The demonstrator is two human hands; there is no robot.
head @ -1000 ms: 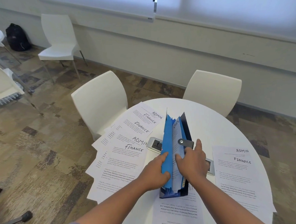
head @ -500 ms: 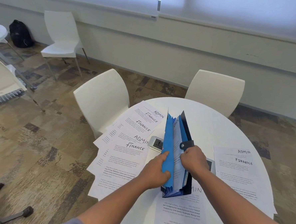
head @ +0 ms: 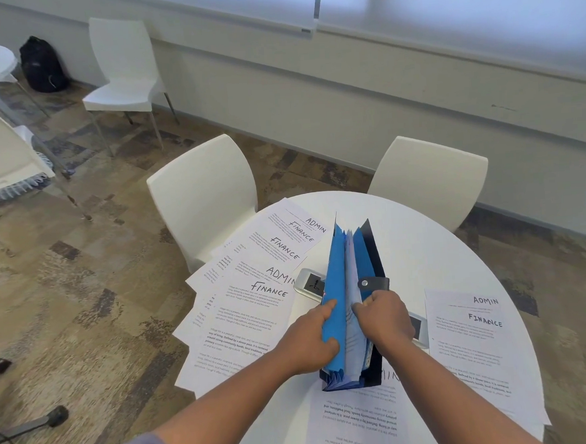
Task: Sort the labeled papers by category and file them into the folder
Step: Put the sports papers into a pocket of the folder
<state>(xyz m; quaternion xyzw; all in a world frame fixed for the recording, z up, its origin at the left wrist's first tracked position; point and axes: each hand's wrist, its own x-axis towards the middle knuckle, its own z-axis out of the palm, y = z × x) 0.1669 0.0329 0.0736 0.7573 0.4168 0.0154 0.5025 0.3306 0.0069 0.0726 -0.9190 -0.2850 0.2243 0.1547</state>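
Observation:
A blue accordion folder [head: 338,287] stands upright on the round white table [head: 423,248], spread at the top, with white papers inside. My left hand [head: 309,341] grips its blue left divider. My right hand [head: 385,315] curls over the right-hand dividers near the black snap strap [head: 372,283]. Several sheets marked ADMIN and FINANCE fan out at the left [head: 254,292]. A sheet stack [head: 470,341] lies at the right, and another sheet [head: 358,420] lies under the folder's near end.
A silver device [head: 307,282] lies flat behind the folder, partly hidden. Two white chairs [head: 204,199] [head: 429,175] stand at the table's far side. More chairs and a black backpack [head: 42,65] are at the far left. A cable and stand foot [head: 33,423] lie on the floor.
My right hand went from flat on the folder's top to curled over the right dividers, drawing them in. My left hand keeps its grip on the blue divider. The view shifted slightly.

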